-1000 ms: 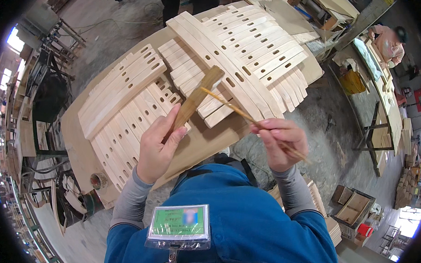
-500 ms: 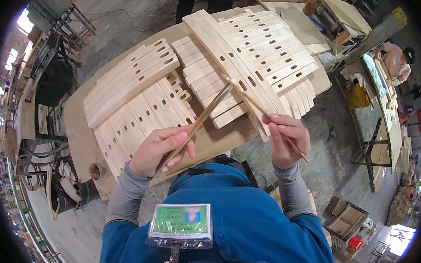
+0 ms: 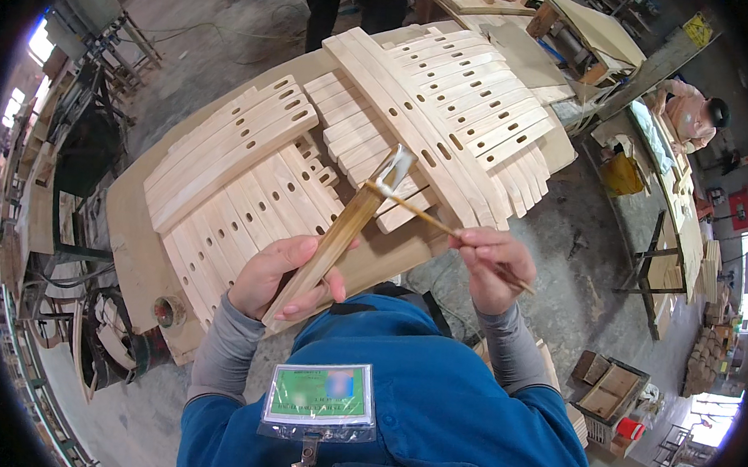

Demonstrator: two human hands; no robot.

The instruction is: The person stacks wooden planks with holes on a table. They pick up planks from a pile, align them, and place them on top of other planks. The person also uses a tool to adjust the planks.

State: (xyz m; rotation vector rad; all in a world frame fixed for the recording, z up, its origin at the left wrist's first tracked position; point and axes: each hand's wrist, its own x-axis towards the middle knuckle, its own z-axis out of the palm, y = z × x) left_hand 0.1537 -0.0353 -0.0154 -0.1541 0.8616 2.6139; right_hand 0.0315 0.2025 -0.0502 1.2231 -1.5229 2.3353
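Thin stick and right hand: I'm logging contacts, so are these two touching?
Touching. The head view shows the thin stick pinched between the thumb and fingers of the right hand, with its ends protruding on both sides of the grip.

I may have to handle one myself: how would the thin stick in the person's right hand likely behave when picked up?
The thin stick is probably light, being so slender. It looks fairly stiff, running straight out from the right hand without sagging. One end may be slippery, given the white substance where it crosses the wooden strip.
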